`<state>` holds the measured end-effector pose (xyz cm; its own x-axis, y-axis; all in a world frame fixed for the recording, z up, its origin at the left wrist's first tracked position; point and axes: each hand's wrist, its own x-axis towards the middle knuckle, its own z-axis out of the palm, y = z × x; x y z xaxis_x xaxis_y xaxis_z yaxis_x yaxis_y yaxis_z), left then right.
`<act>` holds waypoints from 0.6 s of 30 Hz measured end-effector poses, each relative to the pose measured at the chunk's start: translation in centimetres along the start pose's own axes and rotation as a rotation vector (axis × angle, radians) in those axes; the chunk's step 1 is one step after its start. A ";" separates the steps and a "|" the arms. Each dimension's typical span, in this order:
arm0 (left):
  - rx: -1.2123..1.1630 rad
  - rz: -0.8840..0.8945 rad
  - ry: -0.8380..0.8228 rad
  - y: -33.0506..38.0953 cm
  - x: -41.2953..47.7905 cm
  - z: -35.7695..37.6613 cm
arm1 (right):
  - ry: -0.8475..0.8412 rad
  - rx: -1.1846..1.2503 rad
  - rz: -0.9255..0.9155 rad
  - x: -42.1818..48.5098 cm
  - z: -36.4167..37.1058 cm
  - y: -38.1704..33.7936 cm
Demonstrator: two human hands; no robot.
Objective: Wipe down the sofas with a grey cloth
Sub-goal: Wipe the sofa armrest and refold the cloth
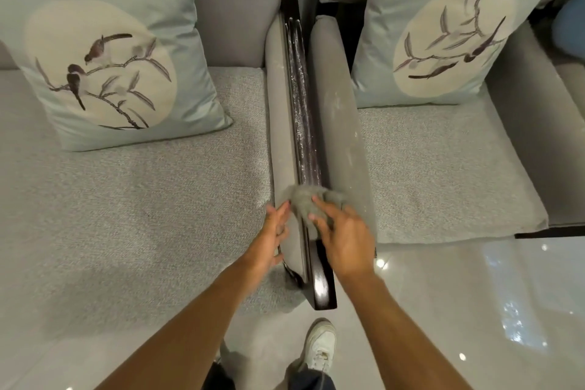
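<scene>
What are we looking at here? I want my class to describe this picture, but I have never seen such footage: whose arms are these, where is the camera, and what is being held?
There is no machine here. These are a person's two bare hands, filmed by one wide-angle camera worn on the head, looking forward and down. That is why the arms enter from the bottom edge and a white shoe shows on the glossy floor.

The left sofa and right sofa stand side by side, both grey. Each carries a pale blue cushion: the bird cushion on the left, the branch cushion on the right. Between their padded arms run dark wooden rails, streaked with dust.

The right hand grips a bunched grey cloth on those rails. The left hand lies open beside it, holding nothing.
</scene>
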<state>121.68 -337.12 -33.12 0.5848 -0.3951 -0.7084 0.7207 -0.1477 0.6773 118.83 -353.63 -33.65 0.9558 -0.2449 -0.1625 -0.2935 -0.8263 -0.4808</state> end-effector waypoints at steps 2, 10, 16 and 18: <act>0.004 0.003 0.012 -0.5 0.4 0.0 | 0.002 -0.008 0.007 3.2 0.1 -1.1; 0.016 -0.019 0.082 0.4 0.1 1.3 | -0.020 0.075 -0.038 -4.3 0.7 0.7; 0.013 -0.058 0.152 -0.1 0.9 2.0 | -0.035 -0.054 -0.127 5.0 -0.5 -1.0; 0.011 -0.067 0.165 0.1 0.8 2.3 | -0.060 -0.090 -0.126 5.4 -0.8 -1.2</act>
<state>121.37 -339.56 -33.16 0.5894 -0.2300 -0.7744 0.7565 -0.1791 0.6290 124.35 -354.41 -33.25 0.9814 -0.1083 -0.1582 -0.1664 -0.8912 -0.4220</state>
